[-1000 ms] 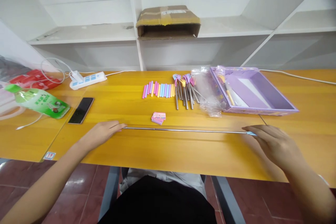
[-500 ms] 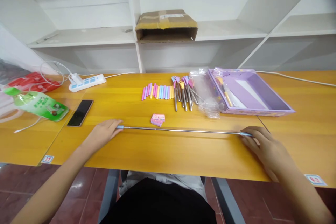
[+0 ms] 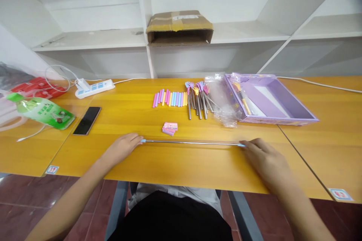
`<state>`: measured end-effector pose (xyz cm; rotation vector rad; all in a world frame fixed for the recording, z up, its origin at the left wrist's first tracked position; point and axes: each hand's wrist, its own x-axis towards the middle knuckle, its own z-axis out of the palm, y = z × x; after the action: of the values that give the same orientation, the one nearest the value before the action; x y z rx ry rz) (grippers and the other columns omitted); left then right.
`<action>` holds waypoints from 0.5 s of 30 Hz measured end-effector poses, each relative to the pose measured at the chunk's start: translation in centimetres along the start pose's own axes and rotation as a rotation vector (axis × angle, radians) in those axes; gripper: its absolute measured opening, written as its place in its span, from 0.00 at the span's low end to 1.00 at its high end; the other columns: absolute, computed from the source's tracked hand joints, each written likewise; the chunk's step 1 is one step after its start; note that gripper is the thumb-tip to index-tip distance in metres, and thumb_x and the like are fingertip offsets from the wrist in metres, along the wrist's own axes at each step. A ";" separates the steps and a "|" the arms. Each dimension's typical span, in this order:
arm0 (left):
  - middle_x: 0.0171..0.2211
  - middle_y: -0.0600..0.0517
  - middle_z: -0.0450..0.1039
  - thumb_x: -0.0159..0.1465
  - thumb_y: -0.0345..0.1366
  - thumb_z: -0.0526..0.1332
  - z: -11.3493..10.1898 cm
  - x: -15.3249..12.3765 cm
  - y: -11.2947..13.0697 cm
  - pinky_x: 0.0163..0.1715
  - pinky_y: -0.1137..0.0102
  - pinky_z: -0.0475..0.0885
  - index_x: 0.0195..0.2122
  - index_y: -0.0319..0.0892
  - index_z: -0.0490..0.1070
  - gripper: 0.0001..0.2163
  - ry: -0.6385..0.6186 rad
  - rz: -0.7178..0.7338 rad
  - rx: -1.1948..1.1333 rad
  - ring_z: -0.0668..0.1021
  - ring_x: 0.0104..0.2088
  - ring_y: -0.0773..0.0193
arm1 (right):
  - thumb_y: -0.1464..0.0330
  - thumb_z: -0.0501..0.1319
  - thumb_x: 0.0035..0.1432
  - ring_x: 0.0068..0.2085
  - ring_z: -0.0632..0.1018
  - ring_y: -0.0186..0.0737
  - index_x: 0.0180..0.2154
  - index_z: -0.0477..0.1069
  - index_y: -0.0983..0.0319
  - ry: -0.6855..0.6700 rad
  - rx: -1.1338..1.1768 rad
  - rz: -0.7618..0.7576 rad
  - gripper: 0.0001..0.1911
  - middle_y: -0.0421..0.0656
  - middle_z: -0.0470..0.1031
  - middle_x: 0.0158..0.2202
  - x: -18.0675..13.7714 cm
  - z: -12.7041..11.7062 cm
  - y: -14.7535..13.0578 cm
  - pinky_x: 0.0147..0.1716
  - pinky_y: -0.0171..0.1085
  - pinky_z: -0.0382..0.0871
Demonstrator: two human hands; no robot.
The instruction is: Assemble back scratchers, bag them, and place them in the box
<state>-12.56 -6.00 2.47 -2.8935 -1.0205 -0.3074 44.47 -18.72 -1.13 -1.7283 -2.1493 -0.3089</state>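
Note:
A thin metal telescopic back scratcher (image 3: 192, 143) with light blue ends stretches level between my hands, low over the table. My left hand (image 3: 124, 148) pinches its left end, and the fingers of my right hand (image 3: 266, 160) close around the right end, blurred a little by motion. Just beyond the rod lies a small stack of pink cards (image 3: 170, 128). Farther back sits a row of pastel handle tubes (image 3: 169, 98) in pink, purple, blue and yellow. Beside them is a pile of metal rods with hand-shaped heads (image 3: 199, 99).
At right stands a purple open box (image 3: 283, 120), with clear plastic bags (image 3: 223, 101) against its left side. To the left are a phone (image 3: 87, 121), a green-capped bottle (image 3: 45, 112) and a power strip (image 3: 95, 88). A cardboard box (image 3: 179, 22) rests on the shelf behind.
My hands have come closer together, the right one moving left and the left one moving right. The telescopic back scratcher between them is now shorter.

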 end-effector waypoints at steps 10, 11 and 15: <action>0.36 0.48 0.75 0.81 0.36 0.49 1.6 4.9 8.3 0.36 0.65 0.73 0.48 0.40 0.73 0.13 -0.042 -0.003 -0.002 0.79 0.35 0.58 | 0.78 0.53 0.74 0.40 0.72 0.47 0.51 0.74 0.67 0.039 -0.025 -0.219 0.13 0.48 0.74 0.40 5.5 1.1 -12.0 0.42 0.44 0.66; 0.36 0.49 0.75 0.81 0.36 0.49 2.0 4.8 8.7 0.35 0.66 0.73 0.48 0.40 0.73 0.13 -0.045 0.005 -0.020 0.79 0.35 0.58 | 0.78 0.53 0.74 0.40 0.71 0.46 0.51 0.74 0.67 0.047 -0.004 -0.245 0.12 0.48 0.73 0.39 5.6 1.2 -12.6 0.42 0.44 0.66; 0.35 0.50 0.75 0.82 0.38 0.49 3.4 4.5 10.4 0.33 0.67 0.71 0.48 0.41 0.73 0.14 -0.044 0.046 -0.091 0.79 0.33 0.61 | 0.77 0.53 0.76 0.36 0.68 0.44 0.45 0.75 0.64 0.038 0.093 -0.391 0.12 0.45 0.71 0.36 5.4 2.2 -15.4 0.39 0.43 0.63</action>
<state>-2.06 -10.93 0.17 -3.0129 -0.9697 -0.2966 28.17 -16.54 0.00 -1.2347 -2.4226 -0.3320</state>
